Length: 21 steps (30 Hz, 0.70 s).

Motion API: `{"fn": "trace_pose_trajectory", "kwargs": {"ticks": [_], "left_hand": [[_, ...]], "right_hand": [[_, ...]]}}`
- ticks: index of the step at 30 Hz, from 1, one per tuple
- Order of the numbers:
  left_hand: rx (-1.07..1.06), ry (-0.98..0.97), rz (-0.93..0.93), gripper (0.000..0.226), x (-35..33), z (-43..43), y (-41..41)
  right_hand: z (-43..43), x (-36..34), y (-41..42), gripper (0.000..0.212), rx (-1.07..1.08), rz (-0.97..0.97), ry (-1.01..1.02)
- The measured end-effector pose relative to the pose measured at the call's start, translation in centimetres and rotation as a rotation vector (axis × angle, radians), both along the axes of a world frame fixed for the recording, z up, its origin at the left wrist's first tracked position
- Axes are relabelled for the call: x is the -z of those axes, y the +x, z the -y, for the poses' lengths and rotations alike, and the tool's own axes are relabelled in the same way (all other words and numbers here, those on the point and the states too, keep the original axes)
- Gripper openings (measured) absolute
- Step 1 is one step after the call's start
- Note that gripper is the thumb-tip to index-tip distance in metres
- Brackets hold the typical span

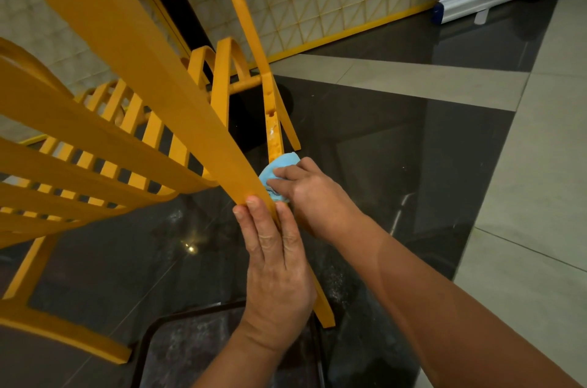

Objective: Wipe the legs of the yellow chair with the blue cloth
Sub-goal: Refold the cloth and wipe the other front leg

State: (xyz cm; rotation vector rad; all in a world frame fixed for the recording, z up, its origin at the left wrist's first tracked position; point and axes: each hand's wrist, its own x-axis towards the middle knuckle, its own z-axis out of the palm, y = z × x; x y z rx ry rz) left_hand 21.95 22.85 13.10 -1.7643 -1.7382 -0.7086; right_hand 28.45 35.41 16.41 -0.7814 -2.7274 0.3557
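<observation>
The yellow chair [104, 38] is tipped over, its slatted seat at the left and its legs reaching toward me. One long leg [178, 102] runs from the upper left down to my left hand [276, 264], whose fingers and thumb hold it near its end. A second leg [274, 130], chipped with white marks, stands behind it. My right hand [314, 197] presses the bunched blue cloth [278, 170] against that second leg's lower part, fingers lying over the cloth. Part of the cloth is hidden behind the near leg.
Glossy dark and grey floor tiles [413, 140] spread to the right. A tiled wall with a yellow skirting strip [349, 29] runs along the back. A white rolled banner base [476, 3] lies at the top right. A dark framed stool or table edge [190, 314] sits below my hands.
</observation>
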Motion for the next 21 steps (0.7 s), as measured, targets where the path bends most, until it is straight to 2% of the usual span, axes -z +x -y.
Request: {"fn": "trace_pose_trajectory", "kwargs": {"ticks": [5, 9, 16, 21], "left_hand": [[-0.011, 0.01, -0.012, 0.102, 0.1, -0.1, 0.0], [-0.014, 0.005, -0.032, 0.098, 0.0, -0.2, -0.1], [-0.01, -0.063, -0.003, 0.064, -0.6, 0.1, -0.1], [0.011, -0.06, -0.032, 0.064, -0.6, 0.3, -0.6]], "right_hand": [[-0.8, -0.2, 0.1, 0.053, -0.053, -0.021, 0.014], [-1.1, -0.1, -0.5, 0.056, 0.0, -0.012, -0.039], [-0.5, -0.5, -0.9, 0.059, 0.029, 0.109, -0.011], [-0.5, -0.4, -0.7, 0.058, -0.005, 0.113, 0.076]]}}
